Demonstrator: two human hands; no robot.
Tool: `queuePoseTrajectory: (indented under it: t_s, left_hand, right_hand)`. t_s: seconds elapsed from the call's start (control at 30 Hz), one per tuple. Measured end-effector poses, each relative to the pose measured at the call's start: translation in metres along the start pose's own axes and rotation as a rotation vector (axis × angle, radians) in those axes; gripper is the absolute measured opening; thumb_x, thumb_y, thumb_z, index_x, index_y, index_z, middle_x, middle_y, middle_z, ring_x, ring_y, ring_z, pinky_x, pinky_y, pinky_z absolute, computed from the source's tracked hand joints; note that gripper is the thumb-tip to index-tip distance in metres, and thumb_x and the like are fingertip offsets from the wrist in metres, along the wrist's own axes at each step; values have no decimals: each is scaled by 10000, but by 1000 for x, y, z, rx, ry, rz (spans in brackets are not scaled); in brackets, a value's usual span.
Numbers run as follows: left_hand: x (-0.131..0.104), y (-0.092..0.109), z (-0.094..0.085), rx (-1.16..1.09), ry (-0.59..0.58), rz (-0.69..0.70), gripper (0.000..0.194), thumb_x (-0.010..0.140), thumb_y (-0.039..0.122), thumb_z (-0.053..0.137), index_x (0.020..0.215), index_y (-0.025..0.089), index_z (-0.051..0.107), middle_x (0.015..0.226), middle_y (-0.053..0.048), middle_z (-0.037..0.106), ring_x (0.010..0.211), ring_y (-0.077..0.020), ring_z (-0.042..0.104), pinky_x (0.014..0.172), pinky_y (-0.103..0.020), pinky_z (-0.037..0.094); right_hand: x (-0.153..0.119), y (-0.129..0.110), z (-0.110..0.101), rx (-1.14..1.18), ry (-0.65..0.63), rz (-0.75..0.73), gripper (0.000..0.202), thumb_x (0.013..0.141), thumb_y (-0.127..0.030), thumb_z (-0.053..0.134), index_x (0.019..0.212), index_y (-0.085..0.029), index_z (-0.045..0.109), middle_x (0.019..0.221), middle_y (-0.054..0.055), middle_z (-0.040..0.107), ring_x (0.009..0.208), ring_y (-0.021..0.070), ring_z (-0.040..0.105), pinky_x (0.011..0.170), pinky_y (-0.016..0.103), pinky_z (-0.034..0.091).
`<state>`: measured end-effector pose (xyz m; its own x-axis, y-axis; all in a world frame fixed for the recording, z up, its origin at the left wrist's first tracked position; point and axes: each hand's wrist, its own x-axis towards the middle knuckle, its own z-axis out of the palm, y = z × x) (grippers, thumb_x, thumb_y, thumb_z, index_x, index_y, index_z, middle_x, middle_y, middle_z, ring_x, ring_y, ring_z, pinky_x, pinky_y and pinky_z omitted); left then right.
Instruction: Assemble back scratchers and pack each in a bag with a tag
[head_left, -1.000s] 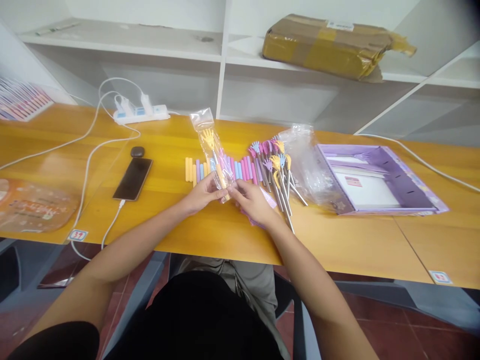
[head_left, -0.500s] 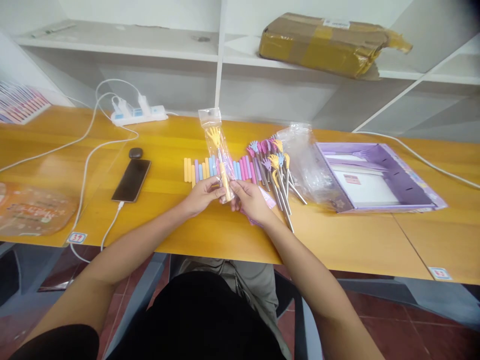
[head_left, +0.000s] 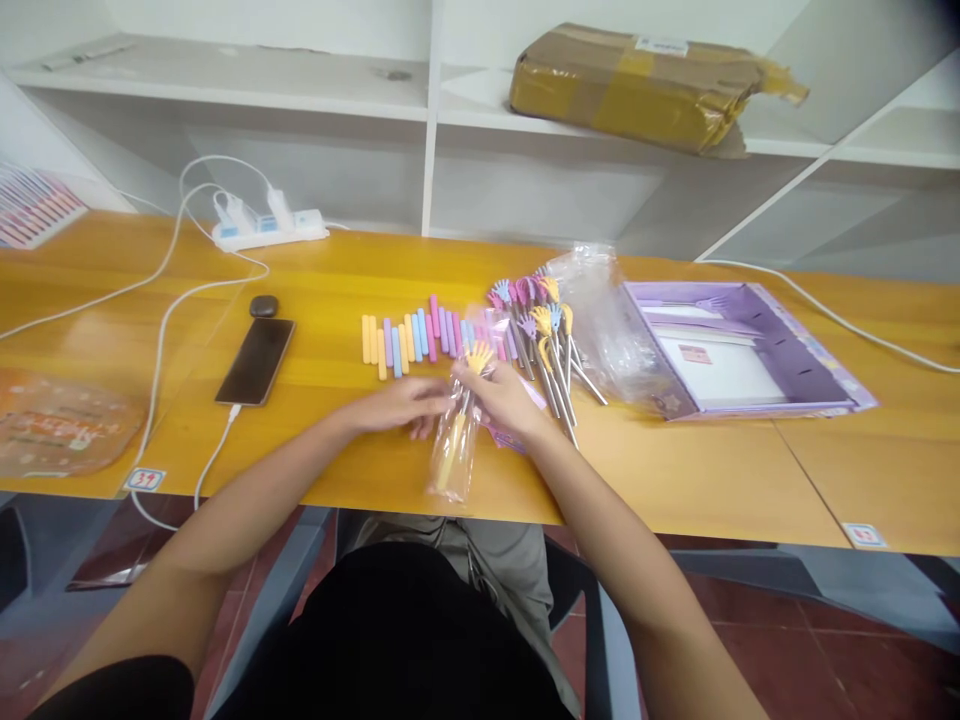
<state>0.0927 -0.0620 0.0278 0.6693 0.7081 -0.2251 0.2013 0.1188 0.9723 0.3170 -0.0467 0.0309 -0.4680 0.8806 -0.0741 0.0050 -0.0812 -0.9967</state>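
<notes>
Right hand: yours [head_left: 504, 395] grips the clear bag [head_left: 466, 468] near its upper part, beside the head of the yellow hand-headed stick [head_left: 451, 445] inside.
Left hand: yours [head_left: 401, 402] is half curled just beside the bag; you cannot tell here whether its fingertips pinch the film or only meet it.
Bagged stick: it slants in front of you, head away, yellow handle toward you; the slick film could slide through a light grip.
Front edge: the bag's lower end sits near the edge of the table [head_left: 675, 470]; a slip there could send it into your lap.
Tubes: the row of coloured tubes [head_left: 433, 330] lies just beyond your fingers; a forward knock might scatter or roll them.
Loose sticks: the pile [head_left: 553, 375] lies close to your right wrist, its shafts pointing your way; an outward sweep could catch them.
Left room: you have usable tabletop between your left forearm and the phone [head_left: 256, 362], but its white cable [head_left: 211, 450] drops over the edge and could snag your arm.
Right room: you have wood in front of the purple tray [head_left: 780, 408]; loose clear bags [head_left: 611, 330] crowd its left side.
</notes>
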Motion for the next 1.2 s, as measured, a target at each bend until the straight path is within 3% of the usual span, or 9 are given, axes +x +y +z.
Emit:
queuePoseTrajectory:
  t_s: [0.1,0.17,0.4,0.53,0.63,0.77,0.9,1.07,1.2]
  left_hand:
    - [7,-5,0,-57,289,147,527,920,475,855,1330,203,667,1201,-123,753,1017,-230,742,858,-356,591]
    - [10,-7,1,-103,326,212,639,845,400,922,1398,220,658,1390,-149,703,1196,-270,707,1007,-404,569]
    - [17,-9,10,-351,358,281,363,859,351,840,1182,198,772,1233,-106,764,1171,-263,699,1042,-404,532]
    - [20,-14,8,-357,515,197,339,887,425,848,1111,187,759,1144,-76,767,1043,-213,692,947,-351,522]
    - [20,-16,5,-309,587,165,340,895,467,845,1051,185,738,1043,-57,744,925,-185,663,846,-318,496]
    - [19,-16,4,-152,664,118,349,943,513,791,874,194,670,835,-18,638,748,-158,558,715,-304,421]
    - [18,-18,2,-48,685,110,447,986,585,724,773,206,623,791,-24,594,752,-172,542,737,-324,426]
    - [21,-20,3,-109,665,107,566,961,710,702,712,216,580,765,-26,569,755,-183,546,779,-342,476]
    - [22,-20,6,-171,706,67,624,900,778,734,695,216,554,723,-5,530,711,-175,520,773,-340,480]
  right_hand:
    - [-6,-8,1,-87,-214,33,612,933,-795,719,783,-206,654,660,23,689,507,137,612,444,253,511]
    - [-9,-12,0,-126,-254,31,608,993,-781,644,810,-203,689,678,34,712,519,137,620,476,260,538]
    - [-7,-6,-8,-221,-401,69,623,988,-842,597,904,-233,698,698,35,742,563,186,673,555,324,574]
    - [-4,-12,-37,-540,-78,-57,756,1071,-848,346,842,-214,689,705,63,713,603,194,636,607,328,502]
    - [-2,-20,-75,-816,147,-195,646,1045,-789,521,837,-205,702,778,69,723,715,209,627,689,331,452]
    - [-1,-18,-112,-931,17,-8,541,824,-746,847,867,-220,726,740,25,708,662,195,600,639,317,404]
    - [-1,-10,-116,-1027,-39,46,501,677,-579,1012,927,-234,747,776,4,726,678,192,632,634,306,403]
    - [0,-8,-105,-1045,-33,16,436,655,-445,1033,897,-232,740,784,2,734,700,195,647,645,305,409]
    - [0,-7,-101,-959,-74,10,253,797,-390,913,877,-223,742,742,-1,714,653,174,615,640,310,409]
